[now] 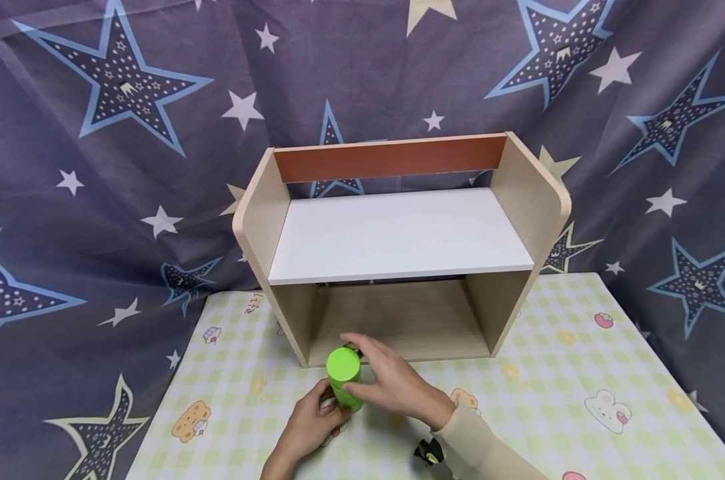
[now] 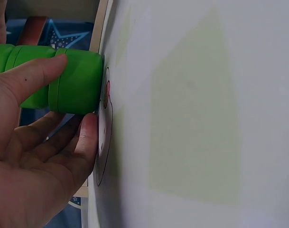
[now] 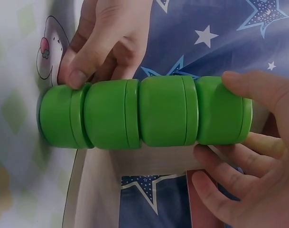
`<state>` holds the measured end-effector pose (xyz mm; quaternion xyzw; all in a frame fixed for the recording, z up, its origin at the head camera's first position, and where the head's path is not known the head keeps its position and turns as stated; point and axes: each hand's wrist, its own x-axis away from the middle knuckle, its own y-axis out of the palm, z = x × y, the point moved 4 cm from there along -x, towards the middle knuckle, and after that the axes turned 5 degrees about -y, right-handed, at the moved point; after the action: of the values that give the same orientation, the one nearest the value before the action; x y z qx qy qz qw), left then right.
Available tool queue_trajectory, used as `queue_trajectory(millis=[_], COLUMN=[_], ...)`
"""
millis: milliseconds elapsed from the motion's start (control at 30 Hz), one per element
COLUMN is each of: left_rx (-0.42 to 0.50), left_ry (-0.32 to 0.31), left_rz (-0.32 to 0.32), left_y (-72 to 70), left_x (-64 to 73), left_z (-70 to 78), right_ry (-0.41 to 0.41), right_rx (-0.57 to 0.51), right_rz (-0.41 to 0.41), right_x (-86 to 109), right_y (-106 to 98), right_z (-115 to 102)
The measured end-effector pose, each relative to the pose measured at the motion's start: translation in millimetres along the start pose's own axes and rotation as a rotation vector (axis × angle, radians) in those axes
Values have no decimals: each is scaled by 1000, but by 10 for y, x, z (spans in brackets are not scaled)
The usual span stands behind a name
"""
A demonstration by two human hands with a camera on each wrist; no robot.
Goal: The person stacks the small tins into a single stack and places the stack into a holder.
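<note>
A column of several small green lidded jars (image 1: pixel 343 365) stands upright on the tablecloth, directly in front of the shelf unit. My left hand (image 1: pixel 310 421) holds the column low down. In the left wrist view its thumb lies along the lower jars (image 2: pixel 80 80), with the fingers round the other side near the cloth. Up at the top jar (image 3: pixel 222 110), my right hand (image 1: pixel 395 381) grips with the thumb on one side and fingers on the other. The jars sit one on another, roughly in line.
Behind the jars stands a wooden shelf unit (image 1: pixel 398 233) with a white middle board and a brown back rail. A small black object (image 1: pixel 430 452) lies beside the right sleeve. A starry dark curtain (image 1: pixel 158 267) hangs around the checked tablecloth (image 1: pixel 554 400).
</note>
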<state>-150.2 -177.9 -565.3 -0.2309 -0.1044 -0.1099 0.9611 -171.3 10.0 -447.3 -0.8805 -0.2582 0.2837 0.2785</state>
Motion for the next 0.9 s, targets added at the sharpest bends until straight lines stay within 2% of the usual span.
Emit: queue_trajectory(millis=[900], left_rx=[20], left_ry=[16], left_rz=[-6], left_y=[1], left_x=[19], left_z=[12], right_ry=[24], right_rx=[30], right_rz=[10], right_x=[51], right_y=[40], right_z=[17])
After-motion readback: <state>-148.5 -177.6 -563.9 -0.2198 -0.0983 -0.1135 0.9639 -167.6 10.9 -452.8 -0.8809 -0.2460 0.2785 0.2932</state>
